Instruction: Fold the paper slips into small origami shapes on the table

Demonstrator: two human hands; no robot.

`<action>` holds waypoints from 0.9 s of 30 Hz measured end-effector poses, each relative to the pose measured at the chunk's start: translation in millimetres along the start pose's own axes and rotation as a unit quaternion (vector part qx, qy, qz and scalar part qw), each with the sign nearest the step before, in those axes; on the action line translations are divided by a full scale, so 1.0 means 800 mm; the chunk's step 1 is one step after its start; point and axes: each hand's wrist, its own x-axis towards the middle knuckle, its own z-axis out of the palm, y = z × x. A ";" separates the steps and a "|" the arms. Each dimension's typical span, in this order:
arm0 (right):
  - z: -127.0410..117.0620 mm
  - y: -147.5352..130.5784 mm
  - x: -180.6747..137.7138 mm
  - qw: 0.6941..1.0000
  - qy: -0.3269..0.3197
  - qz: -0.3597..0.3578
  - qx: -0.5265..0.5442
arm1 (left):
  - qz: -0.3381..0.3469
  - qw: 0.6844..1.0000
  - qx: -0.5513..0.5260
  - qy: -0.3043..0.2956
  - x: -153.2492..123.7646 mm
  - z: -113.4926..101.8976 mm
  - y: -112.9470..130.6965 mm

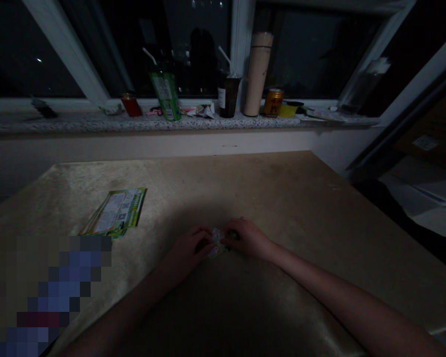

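Observation:
A small printed piece of paper or film (218, 240), whitish with green and orange marks, lies between my hands near the middle of the table. My left hand (192, 246) has its thumb and fingers closed on the left edge of that piece. On the opposite edge, my right hand (247, 238) pinches it with curled fingers. The fingertips hide parts of the piece, and dim light blurs its print. To the left, apart from both hands, a stack of green and white printed cards (117, 212) lies slightly fanned.
The tan table (282, 188) reaches toward a granite windowsill (200, 123). On the sill stand a green cup (166, 96) with a straw, a dark drink cup (228, 96), a pink thermos (258, 74), an orange can (273, 103) and a red jar (131, 105). A pixelated patch covers the lower left.

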 end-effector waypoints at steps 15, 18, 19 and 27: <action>-0.008 -0.014 -0.040 0.963 -0.040 -0.219 -0.153 | -0.010 1.000 0.023 0.014 -0.001 0.007 0.003; -0.013 -0.015 -0.044 0.966 -0.076 -0.207 -0.135 | -0.004 1.000 0.020 0.010 -0.001 0.007 0.001; -0.015 -0.014 -0.045 0.968 -0.083 -0.203 -0.121 | -0.004 1.000 0.023 0.010 -0.001 0.006 0.000; -0.024 -0.010 -0.046 0.979 -0.079 -0.183 -0.038 | 0.117 0.957 0.262 0.043 -0.024 0.014 0.026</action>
